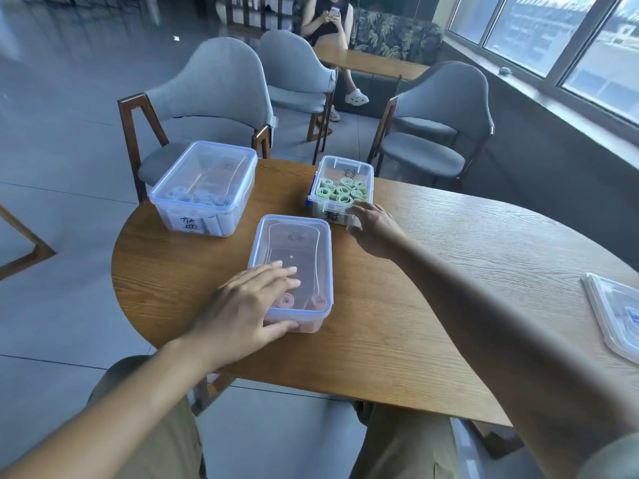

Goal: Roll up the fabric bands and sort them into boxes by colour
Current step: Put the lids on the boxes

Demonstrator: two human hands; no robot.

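Three clear plastic boxes stand on the round wooden table (397,323). The near box (304,236) holds two rolled pink bands (316,302) at its front end. My left hand (249,305) lies over its near left corner, fingers straight across the rim and thumb against the front wall. The far right box (345,167) is packed with several rolled green bands (340,193). My right hand (373,226) touches that box's near right corner with fingers extended. The far left box (204,188) contains several rolled blue bands (198,198).
Clear box lids (615,316) are stacked at the table's right edge. Grey upholstered chairs (214,98) stand around the far side. A person sits with a phone at another table (370,60) behind. Windows run along the right wall.
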